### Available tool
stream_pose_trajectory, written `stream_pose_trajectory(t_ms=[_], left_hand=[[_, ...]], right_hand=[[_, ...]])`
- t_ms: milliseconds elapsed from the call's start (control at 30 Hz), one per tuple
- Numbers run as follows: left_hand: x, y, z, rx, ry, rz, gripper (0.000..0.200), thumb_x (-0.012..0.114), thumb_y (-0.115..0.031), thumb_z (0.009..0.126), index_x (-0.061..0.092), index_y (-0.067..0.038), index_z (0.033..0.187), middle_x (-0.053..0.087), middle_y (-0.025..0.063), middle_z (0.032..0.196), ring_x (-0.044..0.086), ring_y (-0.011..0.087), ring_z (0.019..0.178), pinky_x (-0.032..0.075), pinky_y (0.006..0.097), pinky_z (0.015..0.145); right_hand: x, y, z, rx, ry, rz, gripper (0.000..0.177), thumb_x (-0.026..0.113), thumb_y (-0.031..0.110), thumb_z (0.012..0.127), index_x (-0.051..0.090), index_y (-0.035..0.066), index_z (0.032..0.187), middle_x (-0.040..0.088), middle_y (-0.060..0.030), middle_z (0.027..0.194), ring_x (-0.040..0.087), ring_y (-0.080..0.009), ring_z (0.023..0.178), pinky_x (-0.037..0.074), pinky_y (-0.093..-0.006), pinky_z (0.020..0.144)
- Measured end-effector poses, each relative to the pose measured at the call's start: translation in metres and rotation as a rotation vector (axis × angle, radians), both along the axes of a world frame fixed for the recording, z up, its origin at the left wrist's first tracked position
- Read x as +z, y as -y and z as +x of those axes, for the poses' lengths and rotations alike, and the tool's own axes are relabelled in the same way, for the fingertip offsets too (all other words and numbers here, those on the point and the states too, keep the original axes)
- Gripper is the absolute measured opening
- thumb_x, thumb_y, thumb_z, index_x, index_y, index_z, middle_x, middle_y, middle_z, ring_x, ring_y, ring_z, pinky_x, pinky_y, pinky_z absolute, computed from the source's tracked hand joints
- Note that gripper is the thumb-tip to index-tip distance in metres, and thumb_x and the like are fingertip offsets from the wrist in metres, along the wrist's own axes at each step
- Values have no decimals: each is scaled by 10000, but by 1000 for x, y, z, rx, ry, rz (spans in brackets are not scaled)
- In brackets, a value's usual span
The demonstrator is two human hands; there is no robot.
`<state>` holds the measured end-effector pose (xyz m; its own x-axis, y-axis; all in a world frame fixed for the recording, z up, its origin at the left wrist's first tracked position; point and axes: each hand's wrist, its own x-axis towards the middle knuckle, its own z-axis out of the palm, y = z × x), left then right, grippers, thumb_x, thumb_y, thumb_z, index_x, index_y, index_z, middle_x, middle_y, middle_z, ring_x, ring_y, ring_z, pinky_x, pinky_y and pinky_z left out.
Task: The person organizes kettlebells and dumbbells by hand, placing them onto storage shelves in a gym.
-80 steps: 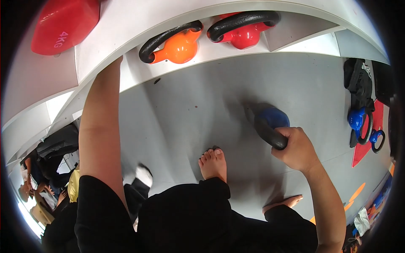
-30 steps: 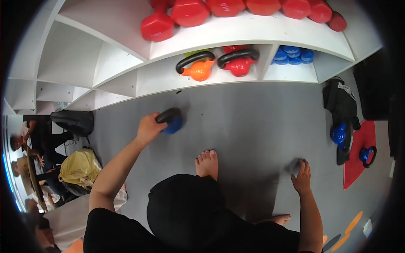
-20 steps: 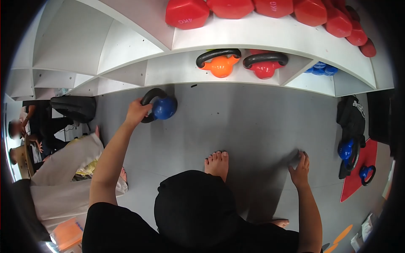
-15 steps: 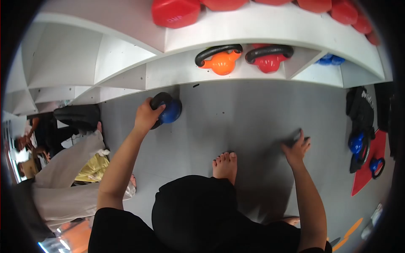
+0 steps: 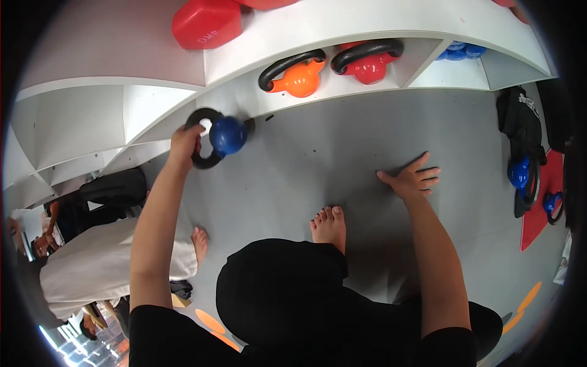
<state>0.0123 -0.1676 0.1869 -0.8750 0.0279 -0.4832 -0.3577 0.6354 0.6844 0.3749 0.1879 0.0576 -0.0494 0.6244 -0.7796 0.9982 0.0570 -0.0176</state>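
Note:
My left hand [image 5: 185, 147] is wrapped round the black handle of a blue kettlebell [image 5: 228, 135], with the handle tipped to the left and the ball on the right. In this view the kettlebell overlaps the front edge of the white shelf unit [image 5: 342, 21]. Over the grey floor, my right hand [image 5: 414, 181] is open, its fingers spread and nothing in them. On the low shelf ahead sit an orange kettlebell [image 5: 302, 79] and a red kettlebell [image 5: 370, 67], both with black handles.
A red dumbbell [image 5: 208, 24] marked 4KG lies on the upper shelf. Several blue weights [image 5: 461, 51] fill a compartment at right. Two more blue kettlebells rest by a red mat [image 5: 541, 208] and dark cloth [image 5: 520, 119]. A person in light trousers [image 5: 98, 263] is at left.
My left hand has moved up and left with the blue kettlebell, nearer the shelf unit. My right hand has shifted up and left, its fingers spread wider. The camera view has shifted too.

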Motion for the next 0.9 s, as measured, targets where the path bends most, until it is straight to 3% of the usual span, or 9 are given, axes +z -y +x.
stream_pose_trajectory(t_ms=[100,167,333,433,500,567,733,833,900], left_hand=[[-8,6,-62,80,-30,-22,149,732,-182,835,603,-108,844,494,-7,631,485,105,519,380,279,480],[-24,11,-97,94,-112,119,245,722,-217,893,603,-51,1029,623,61,842,600,145,700,500,297,595],[-65,-23,-116,161,-205,220,277,560,-256,955,563,-37,1125,583,124,1037,551,250,906,437,376,773],[-97,-54,22,33,-211,-43,324,462,-279,992,539,-29,1183,559,161,1154,522,314,1030,400,423,879],[-122,-96,234,-386,-81,-520,362,397,-294,1017,523,-23,1222,543,186,1232,503,356,1112,375,455,950],[-135,-113,339,-621,24,-720,405,332,-309,1041,506,-17,1260,527,211,1310,483,398,1194,350,486,1021],[-149,-123,387,-744,158,-839,488,228,-341,1083,481,-10,1337,498,236,1428,450,446,1332,309,531,1142],[-143,-124,393,-775,104,-846,434,268,-295,1083,488,-26,1343,495,227,1448,458,442,1337,323,520,1140],[-140,-115,368,-709,105,-814,430,382,-305,1029,490,-48,1357,522,194,1396,494,415,1266,368,504,1099]], right_hand=[[-8,0,6,-16,-18,3,1572,898,585,669,-339,136,1529,-346,-390,1527,-267,-570,1452,8,-685,1176],[-1,-1,5,-28,-53,0,1582,912,568,658,-336,137,1531,-350,-392,1523,-274,-574,1447,-1,-689,1172],[-8,-5,6,-49,-92,15,1574,927,529,654,-310,139,1544,-339,-390,1531,-269,-568,1453,-8,-686,1172],[-5,-4,10,-54,-66,-6,1568,931,515,654,-301,138,1549,-328,-391,1536,-256,-564,1460,-12,-681,1174],[-9,-2,7,-39,-78,14,1569,935,502,656,-303,138,1548,-322,-392,1538,-241,-567,1464,-7,-678,1177],[-7,0,0,-30,-55,7,1570,937,496,656,-304,133,1546,-323,-395,1535,-240,-573,1461,-5,-679,1177],[-11,1,-6,-22,-31,18,1573,940,489,658,-306,114,1542,-325,-412,1523,-238,-596,1449,9,-682,1177],[-14,3,3,-19,-12,38,1572,936,495,662,-308,104,1539,-322,-426,1514,-229,-608,1445,24,-688,1176],[-13,1,2,-1,-54,45,1574,933,508,661,-310,104,1538,-324,-429,1509,-220,-611,1446,33,-692,1174]])
